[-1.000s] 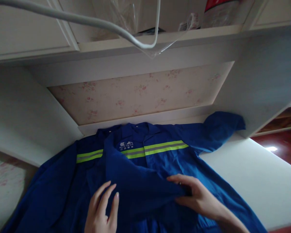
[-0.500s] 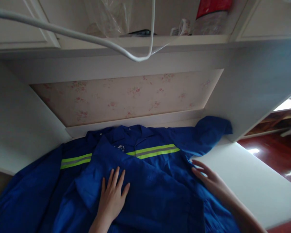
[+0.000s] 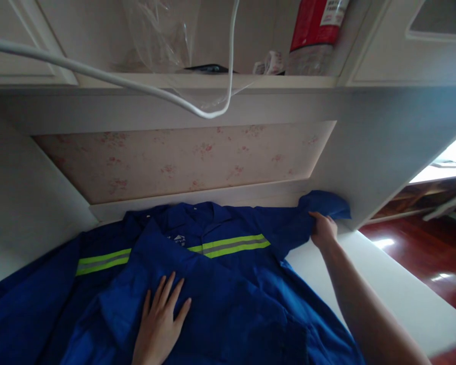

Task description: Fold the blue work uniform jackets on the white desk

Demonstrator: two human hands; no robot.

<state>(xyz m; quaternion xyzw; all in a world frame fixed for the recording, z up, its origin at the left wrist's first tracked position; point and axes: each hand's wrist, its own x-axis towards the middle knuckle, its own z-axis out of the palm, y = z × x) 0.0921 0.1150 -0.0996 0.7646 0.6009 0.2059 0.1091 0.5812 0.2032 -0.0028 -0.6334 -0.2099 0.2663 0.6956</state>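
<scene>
A blue work jacket (image 3: pixel 235 284) with a yellow-green reflective stripe (image 3: pixel 228 246) lies spread across the white table (image 3: pixel 395 294). The left hand (image 3: pixel 160 327) rests open and flat on the jacket's folded-over front, with its fingers spread. The right hand (image 3: pixel 323 230), well apart from the left, closes on the end of the sleeve (image 3: pixel 319 205) at the table's far right.

A white desk (image 3: pixel 403 289) bears a blue work jacket (image 3: pixel 247 289), spread out (one sleeve (image 3: pixel 329 203) reaching the far corner).
</scene>
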